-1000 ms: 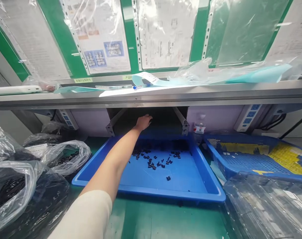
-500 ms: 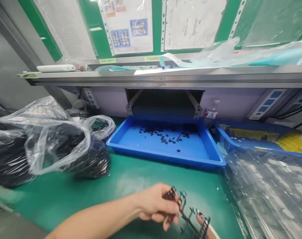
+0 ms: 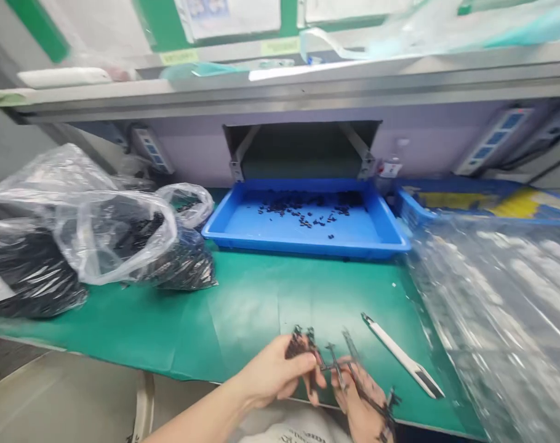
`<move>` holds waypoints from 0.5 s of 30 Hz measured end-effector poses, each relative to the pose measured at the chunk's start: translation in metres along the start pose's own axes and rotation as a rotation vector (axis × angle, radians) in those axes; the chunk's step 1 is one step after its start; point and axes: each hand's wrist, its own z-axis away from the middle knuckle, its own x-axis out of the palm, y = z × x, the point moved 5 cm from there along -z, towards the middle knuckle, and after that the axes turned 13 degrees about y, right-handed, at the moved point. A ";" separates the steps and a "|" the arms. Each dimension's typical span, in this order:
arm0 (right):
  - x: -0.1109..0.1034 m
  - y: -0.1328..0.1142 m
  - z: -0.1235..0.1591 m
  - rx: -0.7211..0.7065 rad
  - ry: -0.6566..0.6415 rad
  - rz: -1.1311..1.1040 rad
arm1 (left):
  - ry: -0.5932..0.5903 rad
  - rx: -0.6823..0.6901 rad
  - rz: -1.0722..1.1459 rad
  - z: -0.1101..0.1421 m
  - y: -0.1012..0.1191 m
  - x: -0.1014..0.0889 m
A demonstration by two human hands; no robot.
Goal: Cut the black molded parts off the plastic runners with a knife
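From here, the black branched sprue sits between both hands at the counter's front edge; uneven twisting could snap its thin arms, a loose pinch drop it. The left hand's fingers pinch one end, the right hand's close around the other.

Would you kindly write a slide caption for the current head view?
Left hand and right hand hold a branched dark part, a blue tray of small black pieces beyond them.
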 end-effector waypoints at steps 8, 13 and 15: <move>0.013 -0.014 0.005 0.008 -0.170 -0.081 | -0.089 -0.103 0.022 -0.008 0.008 -0.016; 0.016 -0.022 0.007 0.009 -0.275 -0.113 | -0.247 -0.224 -0.006 -0.006 -0.004 -0.011; 0.016 -0.023 0.007 0.043 -0.298 -0.105 | -0.274 -0.250 0.021 -0.006 -0.009 -0.010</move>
